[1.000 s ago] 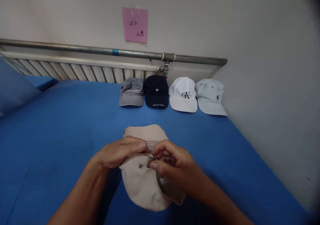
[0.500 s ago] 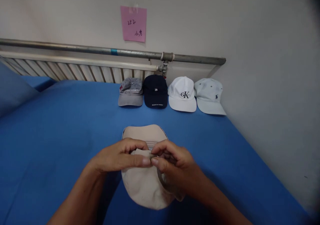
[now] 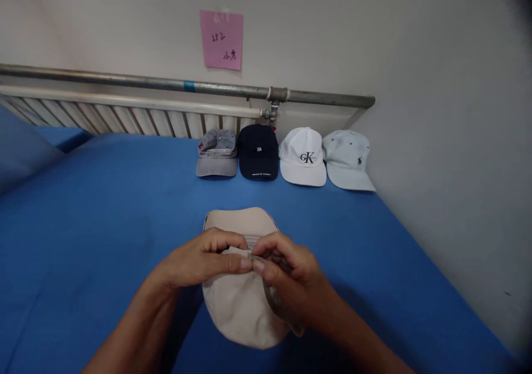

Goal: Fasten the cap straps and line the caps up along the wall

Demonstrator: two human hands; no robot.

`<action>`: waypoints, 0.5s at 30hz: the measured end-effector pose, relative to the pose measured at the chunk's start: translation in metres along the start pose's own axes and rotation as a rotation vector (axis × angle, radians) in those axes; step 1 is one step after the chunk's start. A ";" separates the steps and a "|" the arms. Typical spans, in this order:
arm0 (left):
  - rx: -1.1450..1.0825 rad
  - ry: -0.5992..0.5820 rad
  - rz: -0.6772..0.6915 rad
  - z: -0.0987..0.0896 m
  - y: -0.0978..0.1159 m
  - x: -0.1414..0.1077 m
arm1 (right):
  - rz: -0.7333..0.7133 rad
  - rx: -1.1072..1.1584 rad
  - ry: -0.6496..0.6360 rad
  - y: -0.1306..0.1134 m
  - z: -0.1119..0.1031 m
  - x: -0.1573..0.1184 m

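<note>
A beige baseball cap (image 3: pixel 239 316) lies on the blue sheet in front of me, its brim pointing away. My left hand (image 3: pixel 203 257) pinches the cap's back strap between thumb and fingers. From the other side, my right hand (image 3: pixel 291 263) grips the same strap, its thumb tip meeting the left thumb. A small metal-looking buckle (image 3: pixel 251 257) shows between the two thumbs. My fingers hide much of the strap and part of the cap's opening.
Along the far edge stand a grey cap (image 3: pixel 216 166), a navy cap (image 3: pixel 258 160), a white cap (image 3: pixel 303 173) and a pale cap (image 3: pixel 349 177) in a row. Behind them run a radiator (image 3: pixel 153 120) and a metal pipe (image 3: pixel 137 81). A pink note (image 3: pixel 222 47) hangs on the wall.
Both thumbs have shifted slightly at the strap, and the buckle shows more between them. The cap itself and the row of caps stay where they were.
</note>
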State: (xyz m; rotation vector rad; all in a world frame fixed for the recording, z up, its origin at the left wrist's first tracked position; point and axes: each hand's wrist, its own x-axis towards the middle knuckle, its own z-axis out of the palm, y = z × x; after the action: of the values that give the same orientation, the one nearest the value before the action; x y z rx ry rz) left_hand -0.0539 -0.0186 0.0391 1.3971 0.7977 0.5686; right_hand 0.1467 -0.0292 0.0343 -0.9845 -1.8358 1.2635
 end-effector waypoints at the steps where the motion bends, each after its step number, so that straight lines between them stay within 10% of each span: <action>1: -0.015 0.008 0.000 0.001 -0.001 0.000 | -0.006 -0.003 0.003 0.001 0.000 0.000; 15: 0.092 -0.083 -0.063 -0.017 -0.001 -0.014 | 0.185 0.219 -0.139 0.002 -0.005 0.010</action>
State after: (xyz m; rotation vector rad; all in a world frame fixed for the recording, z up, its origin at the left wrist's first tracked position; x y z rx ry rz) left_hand -0.0762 -0.0190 0.0405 1.4650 0.8069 0.4266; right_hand 0.1464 -0.0179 0.0345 -0.9828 -1.6927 1.6441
